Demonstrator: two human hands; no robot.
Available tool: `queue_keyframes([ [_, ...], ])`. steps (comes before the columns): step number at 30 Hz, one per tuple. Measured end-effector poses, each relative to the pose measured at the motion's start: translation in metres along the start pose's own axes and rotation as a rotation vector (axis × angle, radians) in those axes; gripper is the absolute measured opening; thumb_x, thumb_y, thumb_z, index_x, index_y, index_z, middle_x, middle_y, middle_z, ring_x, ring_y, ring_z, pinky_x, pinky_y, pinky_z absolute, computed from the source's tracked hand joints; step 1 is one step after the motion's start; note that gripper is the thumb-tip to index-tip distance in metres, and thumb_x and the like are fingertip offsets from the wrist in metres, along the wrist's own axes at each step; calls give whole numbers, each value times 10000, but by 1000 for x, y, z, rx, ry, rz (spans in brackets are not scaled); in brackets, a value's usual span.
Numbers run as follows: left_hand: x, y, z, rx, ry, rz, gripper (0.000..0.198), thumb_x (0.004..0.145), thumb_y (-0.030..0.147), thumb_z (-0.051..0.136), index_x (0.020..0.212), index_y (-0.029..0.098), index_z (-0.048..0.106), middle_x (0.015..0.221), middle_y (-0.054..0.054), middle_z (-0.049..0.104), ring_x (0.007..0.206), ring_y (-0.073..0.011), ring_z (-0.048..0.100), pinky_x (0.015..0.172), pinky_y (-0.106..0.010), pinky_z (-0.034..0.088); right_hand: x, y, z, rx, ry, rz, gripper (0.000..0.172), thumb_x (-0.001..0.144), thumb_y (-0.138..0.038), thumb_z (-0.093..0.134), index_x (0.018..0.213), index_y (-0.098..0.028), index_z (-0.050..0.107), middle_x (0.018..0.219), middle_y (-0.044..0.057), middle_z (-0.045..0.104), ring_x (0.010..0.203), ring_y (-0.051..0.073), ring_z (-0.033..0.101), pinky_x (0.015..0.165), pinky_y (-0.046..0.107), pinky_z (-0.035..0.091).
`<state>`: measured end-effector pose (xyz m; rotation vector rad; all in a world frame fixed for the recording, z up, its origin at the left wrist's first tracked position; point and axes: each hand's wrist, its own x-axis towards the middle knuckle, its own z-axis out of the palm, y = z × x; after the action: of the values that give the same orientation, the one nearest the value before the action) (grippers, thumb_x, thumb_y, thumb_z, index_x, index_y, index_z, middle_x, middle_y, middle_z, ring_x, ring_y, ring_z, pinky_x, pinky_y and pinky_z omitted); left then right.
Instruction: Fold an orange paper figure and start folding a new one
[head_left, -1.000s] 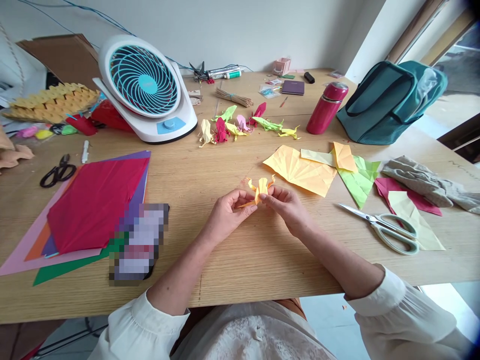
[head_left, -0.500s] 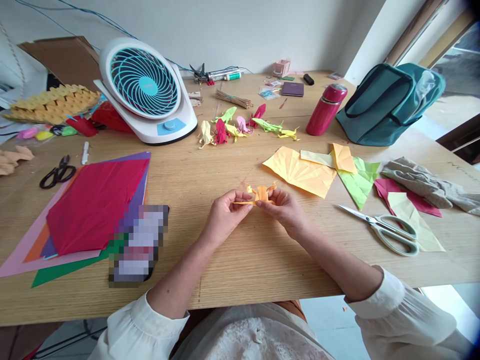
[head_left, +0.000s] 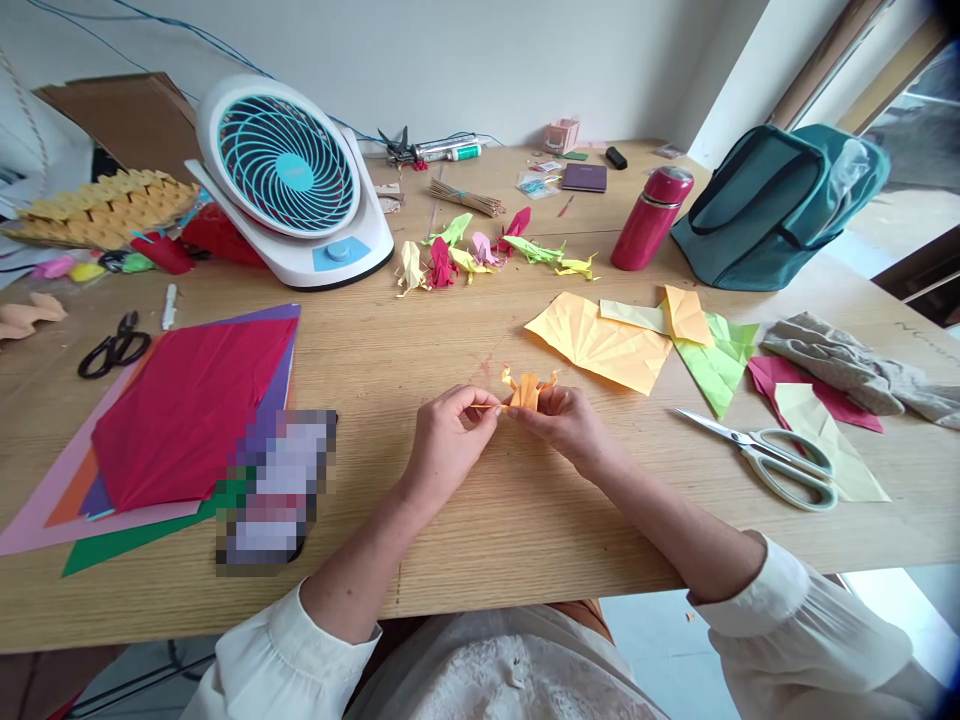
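Observation:
A small orange folded-paper figure [head_left: 527,390] is held just above the wooden table [head_left: 480,520] in front of me. My left hand [head_left: 448,440] pinches its thin left tip between thumb and fingers. My right hand [head_left: 568,425] pinches the figure's body from the right. Its little curled points stick up on the far side. Both hands are closed on the paper.
Creased yellow, orange and green sheets [head_left: 604,340] lie right of the hands, with green-handled scissors [head_left: 780,460] beyond. Coloured paper [head_left: 187,405] is stacked at left beside black scissors [head_left: 112,348]. Several small paper figures [head_left: 480,258], a fan [head_left: 289,170], a red bottle [head_left: 651,220] and a teal bag [head_left: 780,200] stand farther back.
The orange figure has been turned between the fingers from upright to lying flatter, and both hands have shifted slightly toward me while keeping hold of it.

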<state>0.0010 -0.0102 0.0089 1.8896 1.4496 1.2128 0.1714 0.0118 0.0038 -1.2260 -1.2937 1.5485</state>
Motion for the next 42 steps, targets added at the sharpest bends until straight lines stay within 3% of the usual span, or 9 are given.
queue_keyframes([
  [3,-2,0,0,143,30,153,119,880,139,609,785,204,639,754,0,671,695,-142,594,706,-278,461,-1,-3,1,-8,12,6,410,594,-522,858,614,-169,650,550,-51,469,540,79,310,533,271,204],
  [7,-3,-3,1,237,55,256,135,910,119,565,812,204,602,762,-2,636,694,-140,572,704,-278,456,-2,-6,0,12,16,25,452,574,-514,872,533,-178,573,532,-59,425,539,74,279,536,277,186],
  [17,-3,-1,5,370,100,379,151,930,98,517,846,203,586,791,-18,616,714,-150,560,708,-281,463,1,-3,-9,159,-15,68,354,617,-521,840,679,-185,748,685,22,670,660,129,516,665,290,384],
  [26,0,3,3,204,90,278,146,899,90,574,813,204,599,783,6,629,688,-124,570,677,-246,453,2,-9,-16,232,-125,135,297,741,-491,757,805,-201,769,839,66,743,781,182,609,764,318,473],
  [32,2,1,-1,174,94,262,154,880,69,591,808,204,608,786,13,633,684,-116,567,677,-239,454,1,-9,-14,196,-161,133,347,759,-558,722,819,-219,765,866,73,750,897,225,641,841,351,477],
  [38,0,0,1,253,86,328,144,902,76,563,843,201,603,806,-3,617,689,-126,566,674,-248,459,1,-2,-8,97,-94,57,427,638,-599,818,728,-187,749,739,46,700,762,178,587,734,313,431],
  [42,-3,-1,3,333,82,368,138,930,99,536,860,199,601,820,-16,613,700,-135,567,684,-260,469,1,4,-4,30,-7,2,420,612,-577,845,664,-182,712,612,-13,587,615,121,450,594,281,316],
])
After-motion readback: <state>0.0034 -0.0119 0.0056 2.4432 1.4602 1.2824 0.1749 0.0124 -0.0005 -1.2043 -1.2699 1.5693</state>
